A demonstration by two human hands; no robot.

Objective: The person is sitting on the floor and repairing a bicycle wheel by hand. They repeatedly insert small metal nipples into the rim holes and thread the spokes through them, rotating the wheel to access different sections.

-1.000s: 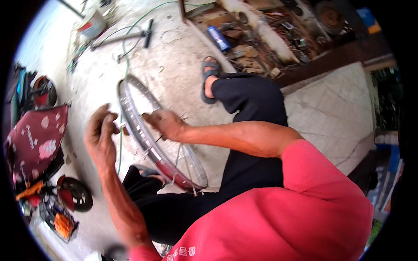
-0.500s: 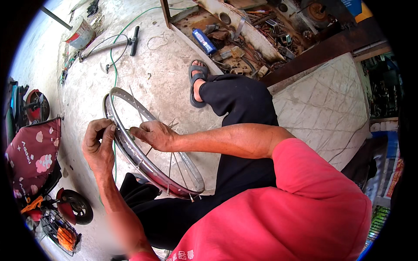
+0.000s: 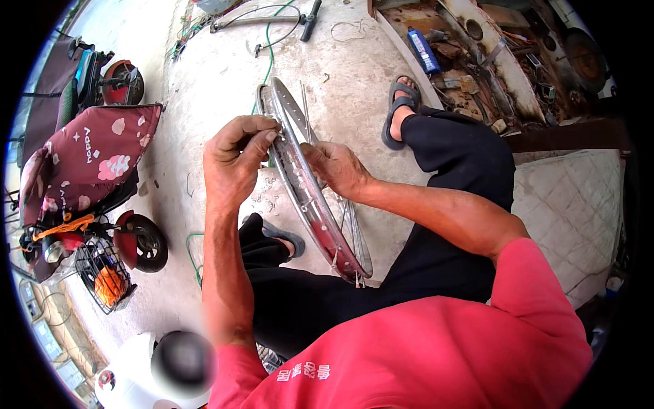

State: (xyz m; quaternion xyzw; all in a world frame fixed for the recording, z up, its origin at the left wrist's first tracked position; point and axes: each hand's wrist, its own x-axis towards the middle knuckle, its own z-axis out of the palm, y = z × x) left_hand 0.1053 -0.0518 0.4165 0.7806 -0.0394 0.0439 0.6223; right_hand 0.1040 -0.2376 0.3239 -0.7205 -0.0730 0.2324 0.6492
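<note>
Concrete floor (image 3: 204, 88), pale and stained, carries everything; the person sits on it in black trousers and a red shirt, with one sandalled foot (image 3: 400, 109) stretched toward the far edge.

Left hand (image 3: 235, 163) is curled, with thumb and forefinger pressed together in a pinch at the outer edge of the wheel rim (image 3: 303, 184), right by one of its small holes; what sits between the fingertips is too small to tell. Right hand (image 3: 335, 167) lies on the opposite side of the rim, fingers bent and resting against the metal and the thin spokes (image 3: 351, 225) just behind it; whether it grips a spoke cannot be told.

The rim is a shiny metal hoop seen nearly edge-on, standing tilted between the two hands above the person's lap. Its long axis runs from the far upper end, near a green hose (image 3: 269, 61), down and rightward to the near end by the person's knee. A row of spoke holes shows along the inner face, and loose spokes fan out on its right side.

Farther out, a second sandalled foot (image 3: 283, 237) rests under the rim. To the left stands a scooter under a maroon flowered cover (image 3: 88, 157), with a wire basket (image 3: 102, 276) at its front. Toward the far right edge lies a rusty trough of tools and parts (image 3: 477, 54), with a blue tube (image 3: 424, 49) in it. A long bar tool (image 3: 262, 19) lies at the far edge.
</note>
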